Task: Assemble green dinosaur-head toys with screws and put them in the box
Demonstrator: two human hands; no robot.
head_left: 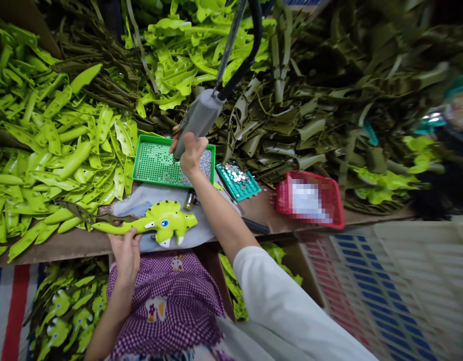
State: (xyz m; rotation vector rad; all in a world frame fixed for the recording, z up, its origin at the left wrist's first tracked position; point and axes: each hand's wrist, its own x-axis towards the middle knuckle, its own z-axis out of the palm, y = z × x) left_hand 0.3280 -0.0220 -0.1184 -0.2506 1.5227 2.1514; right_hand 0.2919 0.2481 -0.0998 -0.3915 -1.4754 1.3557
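A lime-green toy dinosaur (161, 224) with a blue eye and white horns lies on a grey cloth (201, 228) at the bench's front edge. My left hand (126, 254) grips its tail end from below. My right hand (191, 152) is wrapped round a grey powered screwdriver (198, 120) that hangs from black and grey cables. The tool's tip points down into a green tray (153, 163) holding small silver screws.
Heaps of lime-green plastic shells (54, 145) lie to the left and olive ones (329, 100) to the right. A teal tray (239, 181) with screws and a red basket (334, 200) stand right of the green tray. White crates (397, 286) are at the lower right.
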